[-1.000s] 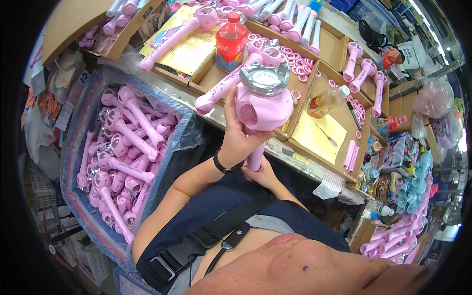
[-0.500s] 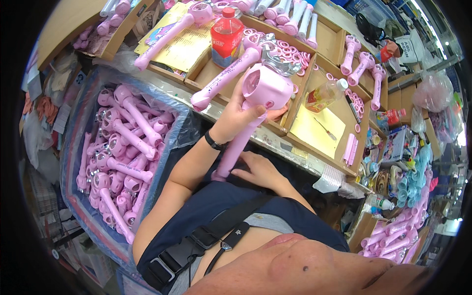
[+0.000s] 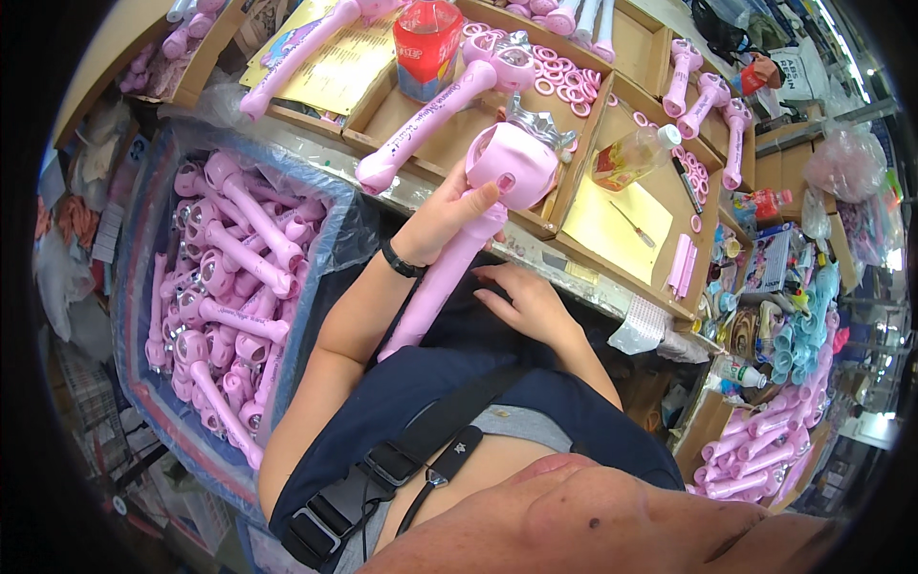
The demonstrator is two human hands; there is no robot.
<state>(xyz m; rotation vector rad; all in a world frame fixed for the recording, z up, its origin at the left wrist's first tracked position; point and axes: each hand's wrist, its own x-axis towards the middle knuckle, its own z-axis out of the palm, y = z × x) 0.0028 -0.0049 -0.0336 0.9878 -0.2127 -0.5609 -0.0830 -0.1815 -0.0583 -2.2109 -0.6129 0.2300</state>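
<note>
My left hand is wrapped round the neck of a pink toy wand. The wand tilts, its round head with a silver crown pointing up and away and its handle end reaching down by my lap. To the right of the handle, my right hand is empty with its fingers apart and slightly curled. Beyond my left hand, a second pink wand with dark lettering along its handle lies across the edge of a cardboard tray.
At the left stands a plastic-lined bin heaped with pink wands. Pink rings, a red-labelled bottle, a clear bottle and a screwdriver lie in the trays. More pink handles fill a box at right.
The wand's handle end has swung left, away from my right hand, and the head has turned a little and dropped nearer. My right hand has moved right and slightly forward, off the handle.
</note>
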